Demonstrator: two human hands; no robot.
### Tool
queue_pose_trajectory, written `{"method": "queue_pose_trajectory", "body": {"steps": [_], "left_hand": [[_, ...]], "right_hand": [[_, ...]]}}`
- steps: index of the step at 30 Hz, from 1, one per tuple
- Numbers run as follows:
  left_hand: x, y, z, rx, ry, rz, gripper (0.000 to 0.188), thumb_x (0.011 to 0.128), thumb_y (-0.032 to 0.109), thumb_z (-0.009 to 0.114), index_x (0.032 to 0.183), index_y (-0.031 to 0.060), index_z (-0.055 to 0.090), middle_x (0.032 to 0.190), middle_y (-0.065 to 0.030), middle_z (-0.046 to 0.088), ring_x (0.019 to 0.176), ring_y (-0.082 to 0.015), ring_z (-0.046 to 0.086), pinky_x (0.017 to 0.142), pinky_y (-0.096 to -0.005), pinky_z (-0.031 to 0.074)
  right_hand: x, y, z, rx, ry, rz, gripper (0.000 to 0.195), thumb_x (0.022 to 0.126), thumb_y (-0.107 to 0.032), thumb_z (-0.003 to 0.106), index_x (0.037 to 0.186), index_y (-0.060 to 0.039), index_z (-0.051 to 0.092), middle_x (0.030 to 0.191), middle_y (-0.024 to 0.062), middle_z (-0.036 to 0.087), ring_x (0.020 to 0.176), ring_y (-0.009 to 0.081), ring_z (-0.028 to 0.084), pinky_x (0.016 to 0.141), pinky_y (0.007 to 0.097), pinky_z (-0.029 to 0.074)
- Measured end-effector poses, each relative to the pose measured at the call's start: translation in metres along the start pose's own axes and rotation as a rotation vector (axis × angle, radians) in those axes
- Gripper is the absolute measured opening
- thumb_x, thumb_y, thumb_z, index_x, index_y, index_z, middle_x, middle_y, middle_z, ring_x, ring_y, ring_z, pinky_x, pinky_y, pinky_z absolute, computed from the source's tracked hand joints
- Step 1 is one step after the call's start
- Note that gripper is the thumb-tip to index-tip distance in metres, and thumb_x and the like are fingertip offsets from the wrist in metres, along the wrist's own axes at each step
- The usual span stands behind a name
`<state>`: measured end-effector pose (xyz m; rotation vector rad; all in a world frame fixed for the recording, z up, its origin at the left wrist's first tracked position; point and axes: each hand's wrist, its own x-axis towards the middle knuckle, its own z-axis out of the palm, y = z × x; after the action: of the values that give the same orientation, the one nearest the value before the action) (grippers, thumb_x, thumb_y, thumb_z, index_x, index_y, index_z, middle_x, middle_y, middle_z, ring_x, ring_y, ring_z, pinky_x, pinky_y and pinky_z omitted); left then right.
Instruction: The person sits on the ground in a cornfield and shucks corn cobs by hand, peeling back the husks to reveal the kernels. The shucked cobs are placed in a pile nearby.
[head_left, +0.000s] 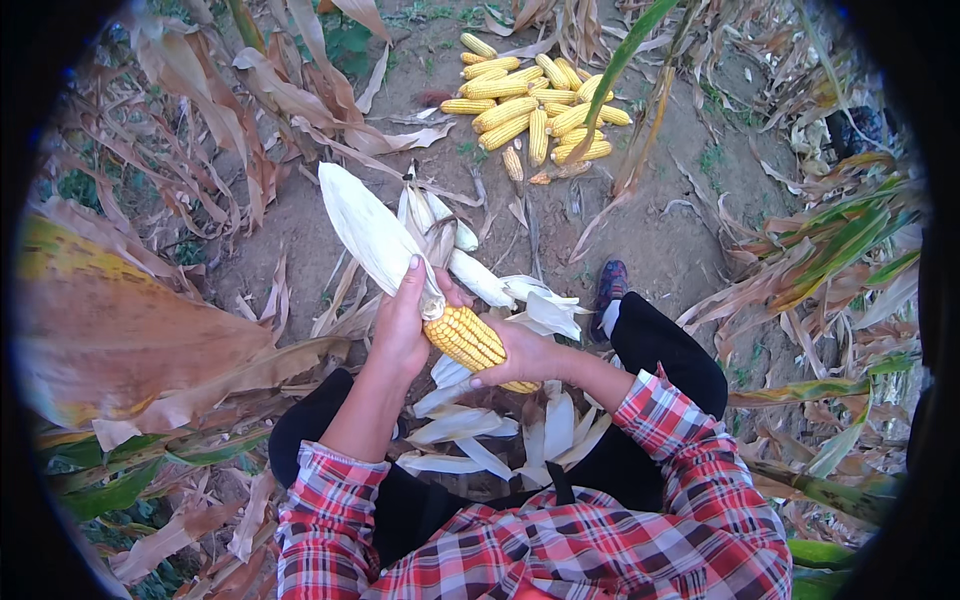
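An ear of corn (463, 339) with bare yellow kernels is held between both my hands, tilted over my lap. My right hand (517, 352) wraps around the lower part of the cob. At the stem end, my left hand (409, 322) grips pale husk (367, 229) that is peeled back and points away to the upper left. The husk still joins the cob at its base. Beyond my hands, ears in pale husk (480, 277) lie on the soil. Loose stripped husks (465, 435) are scattered between my legs.
A pile of bare yellow ears (517, 97) lies on the soil ahead. Dry corn stalks and leaves (225, 112) crowd the left, and more leaves (832, 247) stand on the right. One leaning stalk (649, 112) crosses near the pile. A large brown leaf (142, 322) hangs close at left.
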<state>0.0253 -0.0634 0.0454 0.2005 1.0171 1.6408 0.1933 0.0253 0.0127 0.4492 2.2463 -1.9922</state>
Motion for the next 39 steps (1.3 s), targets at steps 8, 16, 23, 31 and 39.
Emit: {"method": "queue_pose_trajectory", "body": {"steps": [8,16,23,31,39], "left_hand": [[-0.01,-0.009,-0.005,0.175,0.364,-0.003,0.036,0.099,0.036,0.048,0.081,0.0055,0.052,0.068,-0.0074,0.058,0.062,-0.0191,0.06,0.062,-0.0347,0.051],[-0.011,0.004,-0.024,-0.134,0.307,0.001,0.037,0.102,0.036,0.04,0.077,0.0097,0.045,0.056,0.0053,0.032,0.045,-0.0081,0.028,0.052,-0.0294,0.038],[-0.01,0.012,-0.034,-0.215,0.364,-0.016,0.036,0.103,0.033,0.034,0.076,0.0122,0.044,0.055,0.0052,0.03,0.045,-0.0089,0.025,0.052,-0.0291,0.035],[-0.008,0.036,-0.018,-0.412,0.242,0.125,0.035,0.104,0.033,0.032,0.078,0.0121,0.04,0.056,0.0053,0.026,0.044,-0.0076,0.019,0.041,-0.0255,0.022],[-0.013,0.031,-0.001,0.098,0.383,0.07,0.025,0.1,0.026,0.047,0.09,0.0037,0.052,0.06,0.0045,0.035,0.048,-0.0069,0.029,0.048,-0.0246,0.031]], "right_hand": [[-0.002,0.011,0.084,0.444,0.2,0.127,0.069,0.073,-0.031,0.079,0.123,0.002,0.044,0.107,0.0123,0.061,0.099,0.0186,0.059,0.09,0.031,0.046],[0.003,0.027,0.074,0.042,0.19,0.107,0.058,0.073,-0.032,0.079,0.11,-0.001,0.048,0.097,0.0122,0.063,0.086,0.0219,0.063,0.077,0.0348,0.05],[0.005,0.009,0.128,1.029,0.029,0.241,0.052,0.08,-0.026,0.075,0.117,-0.0029,0.047,0.094,0.0047,0.056,0.078,0.0141,0.058,0.071,0.0298,0.052],[0.014,-0.006,0.165,1.937,-0.218,0.459,0.046,0.088,-0.047,0.063,0.109,-0.0074,0.051,0.085,0.008,0.059,0.07,0.0195,0.06,0.061,0.0312,0.051],[0.033,0.111,0.082,1.045,0.043,0.825,0.041,0.09,-0.038,0.062,0.109,-0.0034,0.055,0.084,0.0102,0.064,0.065,0.0211,0.065,0.052,0.0343,0.054]]}}
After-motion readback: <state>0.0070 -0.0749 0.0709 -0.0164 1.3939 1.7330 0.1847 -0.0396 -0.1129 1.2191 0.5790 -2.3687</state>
